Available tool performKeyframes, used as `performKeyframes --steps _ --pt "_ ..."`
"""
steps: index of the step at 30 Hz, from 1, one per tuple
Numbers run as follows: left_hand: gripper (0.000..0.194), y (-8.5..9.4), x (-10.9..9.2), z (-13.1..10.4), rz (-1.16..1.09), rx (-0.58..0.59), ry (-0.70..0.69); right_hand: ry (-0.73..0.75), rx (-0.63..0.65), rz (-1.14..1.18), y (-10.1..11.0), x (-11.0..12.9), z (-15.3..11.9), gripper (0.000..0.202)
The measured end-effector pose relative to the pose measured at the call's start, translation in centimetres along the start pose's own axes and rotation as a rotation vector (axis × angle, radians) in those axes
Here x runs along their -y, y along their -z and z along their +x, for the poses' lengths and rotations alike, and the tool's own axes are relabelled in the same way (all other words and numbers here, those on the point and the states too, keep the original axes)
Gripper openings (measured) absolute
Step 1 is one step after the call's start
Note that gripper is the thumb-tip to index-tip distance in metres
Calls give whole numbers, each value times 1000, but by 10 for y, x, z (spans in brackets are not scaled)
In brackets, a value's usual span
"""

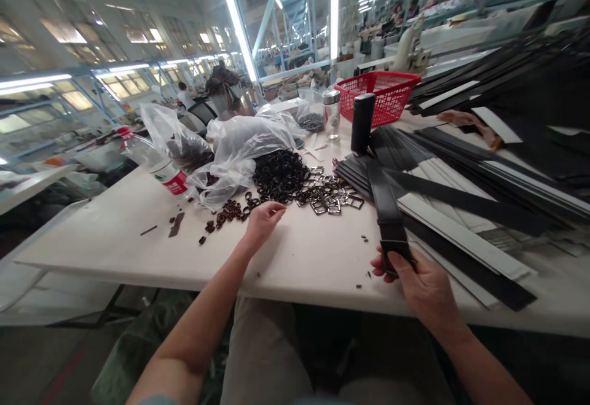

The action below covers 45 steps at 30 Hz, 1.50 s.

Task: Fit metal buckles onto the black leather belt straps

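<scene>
My right hand [421, 282] is closed around the near end of a black strap [386, 202], thumb on top. The strap runs away from me toward a black cylinder [362, 123] standing upright on the table. My left hand [263, 227] is over the table, just in front of a heap of black loops [279, 174], its fingers drawn together; whether something small is between the fingertips is too small to tell. Metal buckles [329, 195] lie in a pile right of the loops, and small brown loops [230, 211] are scattered to their left.
Stacks of black and white strips [465, 208] cover the table's right side. Another person's hand [474, 125] reaches in there. A red basket [380, 94], glass jar [332, 116], plastic bags [249, 137] and a tilted bottle [159, 165] stand along the far side.
</scene>
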<state>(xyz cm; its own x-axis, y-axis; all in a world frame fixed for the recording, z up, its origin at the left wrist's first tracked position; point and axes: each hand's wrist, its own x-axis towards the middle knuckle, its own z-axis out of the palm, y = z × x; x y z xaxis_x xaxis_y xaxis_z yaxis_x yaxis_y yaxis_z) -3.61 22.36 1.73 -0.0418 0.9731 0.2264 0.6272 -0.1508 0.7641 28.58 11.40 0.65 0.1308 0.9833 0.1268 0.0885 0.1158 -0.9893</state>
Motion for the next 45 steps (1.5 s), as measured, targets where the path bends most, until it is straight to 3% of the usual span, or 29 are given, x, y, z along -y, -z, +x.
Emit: performKeyframes --steps 6,11,18,23,27,30,34,38,45 --pt "8 -12 -3 48 194 -108 14 37 -8 -83 -1 -9 0 46" --pt "4 -17 3 60 113 -116 48 41 18 -141 1 -12 -2 43" --pt "36 -18 -3 37 -307 -41 141 38 41 -224 -1 -4 -3 42" --pt "42 -28 -40 7 -574 52 186 5 41 -192 -8 4 1 43" --pt "34 -44 -76 -8 -896 240 252 -6 56 -122 -19 9 16 44" --pt "31 -59 -90 -15 -1031 348 289 -13 58 -53 -28 8 33 43" --pt "29 -73 -92 -23 -1082 446 320 -54 122 27 -36 5 47 39" --pt "31 -77 -88 -26 -1011 476 291 -70 229 61 -37 6 45 35" --pt "27 -80 -84 -27 -874 353 143 -63 334 92 -35 8 41 36"
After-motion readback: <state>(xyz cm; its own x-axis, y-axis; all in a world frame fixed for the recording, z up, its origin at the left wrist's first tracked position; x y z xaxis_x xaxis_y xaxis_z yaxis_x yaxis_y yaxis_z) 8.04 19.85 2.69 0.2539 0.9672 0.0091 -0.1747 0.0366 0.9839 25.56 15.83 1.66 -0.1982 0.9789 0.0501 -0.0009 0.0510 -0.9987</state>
